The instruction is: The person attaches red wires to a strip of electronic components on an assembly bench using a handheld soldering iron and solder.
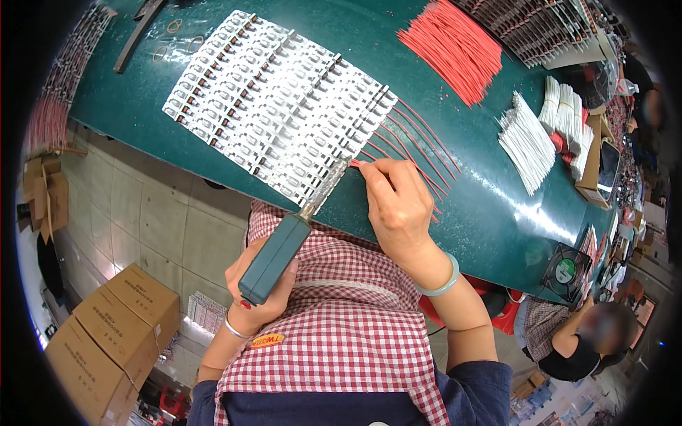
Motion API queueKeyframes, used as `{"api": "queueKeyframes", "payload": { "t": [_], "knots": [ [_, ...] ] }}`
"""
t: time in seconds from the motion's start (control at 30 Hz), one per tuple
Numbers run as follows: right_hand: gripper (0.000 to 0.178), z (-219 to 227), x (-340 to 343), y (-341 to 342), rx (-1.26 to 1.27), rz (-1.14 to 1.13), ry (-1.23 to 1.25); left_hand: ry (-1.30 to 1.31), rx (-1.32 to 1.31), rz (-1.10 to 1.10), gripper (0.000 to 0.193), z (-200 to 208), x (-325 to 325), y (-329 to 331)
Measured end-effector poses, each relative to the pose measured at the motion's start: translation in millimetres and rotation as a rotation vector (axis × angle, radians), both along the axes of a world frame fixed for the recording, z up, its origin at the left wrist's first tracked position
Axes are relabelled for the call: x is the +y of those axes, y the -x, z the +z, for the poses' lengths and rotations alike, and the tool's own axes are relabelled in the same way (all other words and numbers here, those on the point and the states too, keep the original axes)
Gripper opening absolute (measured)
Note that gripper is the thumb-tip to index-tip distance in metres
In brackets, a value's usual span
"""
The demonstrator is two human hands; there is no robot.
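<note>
Left hand (264, 284) clasped round soldering iron (280, 248), tip at near edge of component strips (280, 99); right hand (399, 206) pinching red wire (398, 153) there; few wires attached, most loose at worktop's far edge.

The person wears a red and white checked apron (341, 341) over a dark blue top with sleeves pushed up near the elbows. A small yellow and red patch sits on the apron's lower left part. The right hand (401, 206) has a pale green bangle (442, 284) at the wrist. The left hand (259, 295) has a thin silver bracelet (234, 330) and red painted nails.
</note>
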State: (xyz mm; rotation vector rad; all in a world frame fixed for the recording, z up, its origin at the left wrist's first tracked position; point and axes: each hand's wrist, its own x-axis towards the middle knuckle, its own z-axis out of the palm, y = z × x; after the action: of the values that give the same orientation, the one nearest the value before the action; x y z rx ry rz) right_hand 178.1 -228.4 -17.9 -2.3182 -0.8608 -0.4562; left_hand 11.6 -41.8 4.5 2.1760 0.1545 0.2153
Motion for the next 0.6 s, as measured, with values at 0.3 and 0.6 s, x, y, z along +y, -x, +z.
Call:
{"api": "queueKeyframes", "payload": {
  "t": [0.3, 0.6],
  "knots": [
    [0.027, 2, 1, 0, -0.003, 0.013, 0.031, -0.05, -0.028, -0.008, 0.021, 9, -3, -12],
    [0.026, 3, 0, 0, -0.013, 0.016, 0.035, -0.014, -0.01, 0.002, 0.023, -5, 0, 6]
  ]
}}
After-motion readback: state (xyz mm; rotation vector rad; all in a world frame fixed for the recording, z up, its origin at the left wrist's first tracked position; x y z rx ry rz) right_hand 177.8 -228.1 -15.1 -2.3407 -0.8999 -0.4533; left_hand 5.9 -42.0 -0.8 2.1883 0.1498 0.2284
